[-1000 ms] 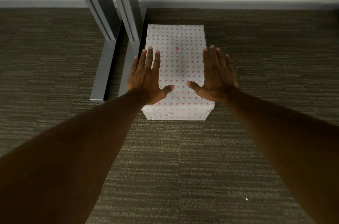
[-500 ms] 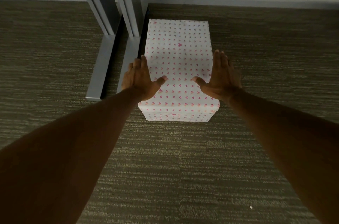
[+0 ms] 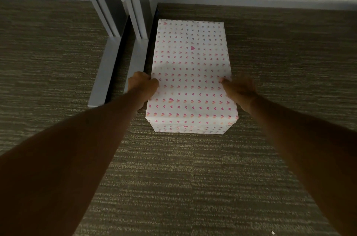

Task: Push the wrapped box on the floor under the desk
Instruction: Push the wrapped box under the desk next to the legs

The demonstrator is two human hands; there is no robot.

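Head: wrapped box [image 3: 190,73] btwn both hands, sides gripped.

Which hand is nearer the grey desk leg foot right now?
Left. The left hand is on the wrapped box's left side, beside the desk leg foot; the right hand is across the box.

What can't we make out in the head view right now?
- Desk top: cut off by the upper edge; only the grey desk legs show.
- Left hand and right hand fingers: curled down the sides of the wrapped box, hidden by it; right hand motion-blurred.
- Box's far face: hidden by its own top.
- White speck on the carpet: too small to identify.
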